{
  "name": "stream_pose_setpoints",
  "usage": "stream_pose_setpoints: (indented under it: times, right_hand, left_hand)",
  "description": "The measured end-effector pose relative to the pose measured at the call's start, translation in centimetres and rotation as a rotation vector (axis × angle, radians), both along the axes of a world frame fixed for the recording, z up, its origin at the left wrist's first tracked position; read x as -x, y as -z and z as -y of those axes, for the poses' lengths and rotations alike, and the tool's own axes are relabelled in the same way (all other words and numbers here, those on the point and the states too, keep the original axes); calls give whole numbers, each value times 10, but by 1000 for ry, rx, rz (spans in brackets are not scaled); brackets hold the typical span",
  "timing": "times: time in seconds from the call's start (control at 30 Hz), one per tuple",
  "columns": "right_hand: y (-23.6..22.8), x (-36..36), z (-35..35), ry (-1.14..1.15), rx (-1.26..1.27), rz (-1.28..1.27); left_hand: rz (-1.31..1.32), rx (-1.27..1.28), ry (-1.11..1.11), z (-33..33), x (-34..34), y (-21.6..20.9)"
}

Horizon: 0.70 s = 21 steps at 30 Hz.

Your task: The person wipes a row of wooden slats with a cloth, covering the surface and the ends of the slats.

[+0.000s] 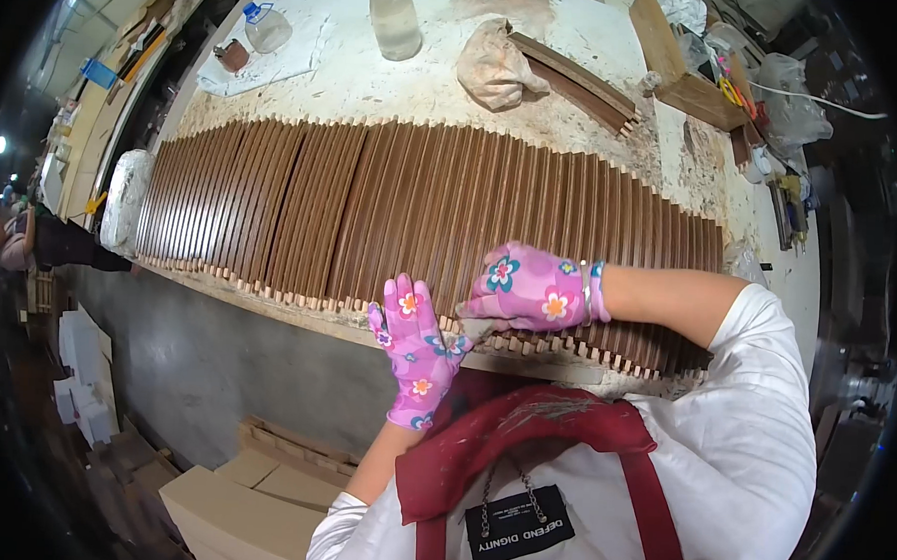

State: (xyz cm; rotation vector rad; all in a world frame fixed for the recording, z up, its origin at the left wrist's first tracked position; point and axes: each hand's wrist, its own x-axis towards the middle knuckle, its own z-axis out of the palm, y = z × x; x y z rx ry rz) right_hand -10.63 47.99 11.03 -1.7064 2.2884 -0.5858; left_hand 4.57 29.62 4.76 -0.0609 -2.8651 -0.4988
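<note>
Long, narrow brown wooden slats with pale peg ends [402, 208] are laid side by side in a broad row across the middle of the stained white worktop [347, 90]. At the row's six o'clock, the left hand in a pink flowered glove [417, 359] is held with its grip apart, fingers outstretched. At four o'clock, the right hand in a matching glove [533, 289] is bent over the slats; whether its grip is clamped cannot be told. At twelve o'clock, a clear green-capped bottle [395, 25] is seen.

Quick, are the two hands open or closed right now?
Left hand: open, fingers apart, by the near ends of the wooden strips.
Right hand: partly curled over the strips; can't tell if it's holding anything.
</note>
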Motion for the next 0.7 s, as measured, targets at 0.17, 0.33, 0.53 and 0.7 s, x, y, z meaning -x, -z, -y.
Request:
stream_pose_setpoints:
  times: [0.17, 0.33, 0.53, 0.7]
  right_hand:
    - [1, 130, -14, 695, 309, -147]
    - [29, 60, -6, 426, 49, 253]
    - [0, 99, -36, 667, 201, 717]
    - [35, 102, -28, 540, 61, 259]
  left_hand:
    - [-73, 30, 35, -7, 8, -2]
    - [-69, 39, 1, -1, -1, 3]
    - [-78, 103, 23, -6, 3, -13]
    - [-39, 99, 32, -15, -4, -10]
